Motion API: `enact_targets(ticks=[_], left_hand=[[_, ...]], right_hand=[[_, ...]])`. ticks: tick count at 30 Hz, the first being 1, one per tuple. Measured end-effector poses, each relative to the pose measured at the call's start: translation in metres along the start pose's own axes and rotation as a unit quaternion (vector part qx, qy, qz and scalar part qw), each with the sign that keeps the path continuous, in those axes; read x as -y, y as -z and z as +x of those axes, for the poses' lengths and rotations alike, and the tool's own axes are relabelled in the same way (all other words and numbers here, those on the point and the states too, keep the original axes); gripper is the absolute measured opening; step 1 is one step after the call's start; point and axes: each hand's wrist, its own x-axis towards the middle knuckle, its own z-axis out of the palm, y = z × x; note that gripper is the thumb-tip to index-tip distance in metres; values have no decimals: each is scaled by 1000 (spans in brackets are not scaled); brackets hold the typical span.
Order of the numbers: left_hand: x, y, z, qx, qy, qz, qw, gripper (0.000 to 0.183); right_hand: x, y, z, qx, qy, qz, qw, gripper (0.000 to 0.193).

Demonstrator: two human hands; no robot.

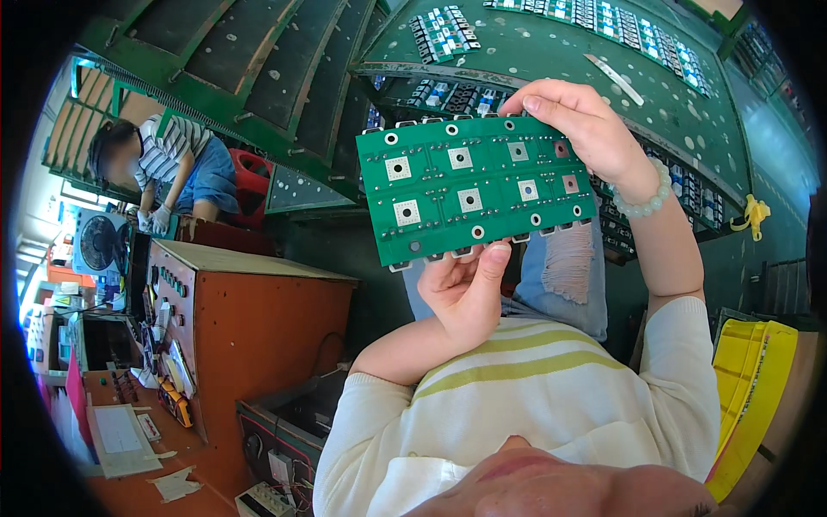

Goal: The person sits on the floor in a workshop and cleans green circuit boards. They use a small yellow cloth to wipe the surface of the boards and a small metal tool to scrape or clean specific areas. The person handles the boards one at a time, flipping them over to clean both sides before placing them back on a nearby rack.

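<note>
A green circuit board panel is held up in front of me, tilted slightly. Its visible side has two rows of silvery square pads with round centres, small solder points and ringed holes along the long edges. My left hand grips the lower edge, thumb in front and fingers partly hidden behind the board. At the upper right corner my right hand is closed around the edge, its fingers along the top. Metal tabs stick out along both long edges; the parts on the board's far side are mostly hidden.
Beyond, a green bench carries a small group of boards, a long row of boards and a white cutter knife. An orange cabinet stands left, a yellow bin right. A gloved co-worker bends at far left.
</note>
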Motion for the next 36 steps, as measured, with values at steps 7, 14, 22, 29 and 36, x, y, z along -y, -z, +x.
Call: enact_targets(ticks=[7, 14, 22, 29, 36], left_hand=[[-1, 1, -1, -30, 20, 5, 999, 21], [2, 6, -1, -36, 35, 24, 998, 23], [3, 7, 0, -21, 32, 4, 999, 23], [-7, 13, 13, -40, 46, -77, 995, 23], [-18, 32, 16, -39, 35, -31, 998, 16]], right_hand=[[-1, 0, -2, 14, -48, -2, 999, 26], [-5, -1, -3, 4, -22, -2, 1000, 27], [-2, 0, -6, -3, -13, -15, 1000, 28], [37, -18, -45, -91, 15, -46, 995, 23], [29, -46, -71, -133, 15, -16, 991, 25]])
